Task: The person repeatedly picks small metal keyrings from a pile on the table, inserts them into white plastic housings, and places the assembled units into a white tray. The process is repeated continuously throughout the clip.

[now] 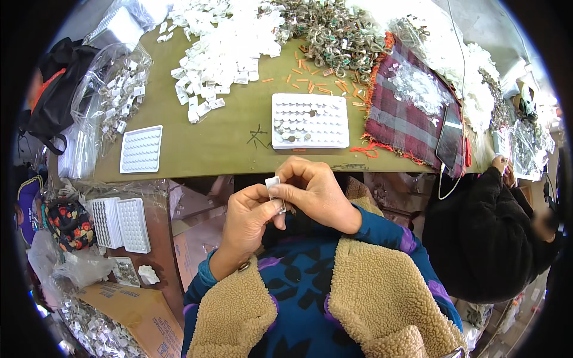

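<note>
Both of my hands meet just off the table's near edge. My left hand (246, 225) is closed, thumb and fingers pinching a small white plastic casing (272, 181) from below. Against the same casing press the thumb and forefinger of my right hand (317, 196). A clear part at its lower end shows between the left fingertips, too small to make out. Beyond my hands lies a white moulded tray (327, 142) holding several small round button-like discs in its left wells. Orange strips (301, 62) are scattered behind the tray.
White casings (212, 65) are heaped at the back, beside a pile of coiled wired parts (334, 36). At right are a plaid cloth (388, 113) and a phone (449, 137) with a cable. Another tray (141, 149) sits left. A person in black (477, 238) works at right.
</note>
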{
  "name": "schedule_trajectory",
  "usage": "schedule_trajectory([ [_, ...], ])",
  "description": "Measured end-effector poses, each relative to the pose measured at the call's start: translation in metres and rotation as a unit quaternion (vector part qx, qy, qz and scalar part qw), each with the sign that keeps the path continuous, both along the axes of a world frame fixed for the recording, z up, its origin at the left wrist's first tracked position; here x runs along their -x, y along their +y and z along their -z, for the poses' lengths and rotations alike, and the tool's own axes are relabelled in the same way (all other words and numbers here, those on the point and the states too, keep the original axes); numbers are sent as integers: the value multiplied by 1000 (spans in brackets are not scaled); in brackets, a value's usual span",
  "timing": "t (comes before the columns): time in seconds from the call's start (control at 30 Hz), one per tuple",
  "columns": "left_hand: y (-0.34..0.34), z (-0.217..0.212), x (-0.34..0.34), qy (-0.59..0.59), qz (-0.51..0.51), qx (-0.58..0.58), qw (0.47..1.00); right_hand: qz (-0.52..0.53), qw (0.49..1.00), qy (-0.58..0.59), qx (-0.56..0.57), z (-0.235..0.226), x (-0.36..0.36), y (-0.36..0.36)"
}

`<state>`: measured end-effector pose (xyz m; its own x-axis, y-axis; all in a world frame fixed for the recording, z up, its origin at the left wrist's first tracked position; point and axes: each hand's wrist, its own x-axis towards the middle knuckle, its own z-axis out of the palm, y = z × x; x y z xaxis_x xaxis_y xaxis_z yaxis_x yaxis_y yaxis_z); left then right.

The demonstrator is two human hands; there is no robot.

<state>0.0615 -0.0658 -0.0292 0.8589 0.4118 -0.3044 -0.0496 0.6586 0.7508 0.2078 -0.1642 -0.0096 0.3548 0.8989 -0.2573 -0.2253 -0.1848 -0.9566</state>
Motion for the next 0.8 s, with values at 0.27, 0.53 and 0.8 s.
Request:
schedule_trajectory([
  [0.27, 4, 14, -4, -120, 56, 294, 947, -38, 884, -376, -274, -7, -20, -13],
  [0.53, -13, 12, -40, -60, 117, 208, 969, 84, 707, -597, -371, 7, -39, -29],
  [0.8, -22, 2, -73, -26, 134, 204, 969, 147, 798, -541, -219, -8, -107, -79],
])
